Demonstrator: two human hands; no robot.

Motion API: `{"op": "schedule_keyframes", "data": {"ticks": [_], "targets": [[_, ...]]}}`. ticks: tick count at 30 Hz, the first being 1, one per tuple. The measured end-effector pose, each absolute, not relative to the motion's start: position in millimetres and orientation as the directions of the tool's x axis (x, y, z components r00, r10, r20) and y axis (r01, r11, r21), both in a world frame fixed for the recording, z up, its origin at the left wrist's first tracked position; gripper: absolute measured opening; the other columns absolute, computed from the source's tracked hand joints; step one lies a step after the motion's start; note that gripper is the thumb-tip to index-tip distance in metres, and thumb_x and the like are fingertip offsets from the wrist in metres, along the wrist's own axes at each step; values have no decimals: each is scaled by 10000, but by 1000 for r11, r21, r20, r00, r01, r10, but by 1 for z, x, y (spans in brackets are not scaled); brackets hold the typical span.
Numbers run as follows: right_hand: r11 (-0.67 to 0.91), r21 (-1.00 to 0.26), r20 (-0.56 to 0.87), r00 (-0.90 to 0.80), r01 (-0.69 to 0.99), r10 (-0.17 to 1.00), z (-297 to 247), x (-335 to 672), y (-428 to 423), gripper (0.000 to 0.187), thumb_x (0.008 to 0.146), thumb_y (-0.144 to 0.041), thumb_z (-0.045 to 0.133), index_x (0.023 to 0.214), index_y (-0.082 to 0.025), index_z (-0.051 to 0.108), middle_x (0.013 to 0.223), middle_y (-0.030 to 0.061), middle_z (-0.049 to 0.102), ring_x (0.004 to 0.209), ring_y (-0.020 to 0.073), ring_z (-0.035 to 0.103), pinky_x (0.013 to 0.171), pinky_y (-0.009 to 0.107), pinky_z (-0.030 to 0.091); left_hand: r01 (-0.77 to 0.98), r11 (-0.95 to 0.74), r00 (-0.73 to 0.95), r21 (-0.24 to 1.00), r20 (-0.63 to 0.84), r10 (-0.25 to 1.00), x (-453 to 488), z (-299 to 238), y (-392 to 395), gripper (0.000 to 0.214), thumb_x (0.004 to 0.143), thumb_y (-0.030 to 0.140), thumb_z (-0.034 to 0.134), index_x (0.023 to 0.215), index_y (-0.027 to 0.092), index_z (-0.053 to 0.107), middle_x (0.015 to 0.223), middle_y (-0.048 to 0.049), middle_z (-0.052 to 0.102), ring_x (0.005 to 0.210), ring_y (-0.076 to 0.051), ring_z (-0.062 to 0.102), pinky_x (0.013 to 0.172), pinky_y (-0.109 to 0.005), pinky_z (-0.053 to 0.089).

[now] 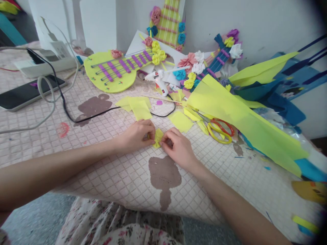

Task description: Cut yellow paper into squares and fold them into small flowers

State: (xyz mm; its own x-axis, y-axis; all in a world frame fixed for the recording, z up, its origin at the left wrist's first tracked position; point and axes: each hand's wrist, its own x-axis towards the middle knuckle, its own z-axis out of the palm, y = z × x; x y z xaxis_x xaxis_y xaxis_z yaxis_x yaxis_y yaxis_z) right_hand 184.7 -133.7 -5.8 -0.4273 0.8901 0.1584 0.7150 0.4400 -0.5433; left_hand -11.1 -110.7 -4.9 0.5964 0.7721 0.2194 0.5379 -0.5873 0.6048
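Between my hands, just above the quilted tablecloth, is a small crumpled piece of yellow paper (158, 137), like a paper flower. My left hand (139, 136) pinches its left side with closed fingers. From the right, my right hand (177, 146) grips its other edge between thumb and fingertips. A few flat squares of yellow paper (140, 108) lie just beyond my left hand. Another yellow square (181, 121) lies beyond my right hand, near scissors (221, 131) with red and yellow handles.
A white glue gun (158, 81) rests behind the squares, its black cord (99, 112) crossing the table. A yellow paper guitar (112, 73) and a blue one (214, 66) with paper flowers stand at the back. Large yellow sheets (242, 119) spread rightward. A phone (28, 92) lies left.
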Motion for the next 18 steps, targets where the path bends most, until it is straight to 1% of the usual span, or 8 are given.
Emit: {"op": "schedule_keyframes", "data": {"ticks": [7,18], "targets": [[446,-530,165,-428,722,889,-5,184,-134,73,791,-183,564,739,-212,522,821,5,539,681,129,513,594,259,385,531,-584,592,614,224,774,-11,-6,-109,49,739,163,598,691,156,594,804,-34,566,760,-144,522,752,-301,437],[443,-511,158,-426,737,891,-6,184,-134,66,791,-185,565,748,-211,522,830,4,538,703,131,523,619,263,400,522,-546,594,656,180,784,-12,-5,-108,56,730,166,616,678,152,603,830,-40,572,786,-144,533,736,-281,442]]}}
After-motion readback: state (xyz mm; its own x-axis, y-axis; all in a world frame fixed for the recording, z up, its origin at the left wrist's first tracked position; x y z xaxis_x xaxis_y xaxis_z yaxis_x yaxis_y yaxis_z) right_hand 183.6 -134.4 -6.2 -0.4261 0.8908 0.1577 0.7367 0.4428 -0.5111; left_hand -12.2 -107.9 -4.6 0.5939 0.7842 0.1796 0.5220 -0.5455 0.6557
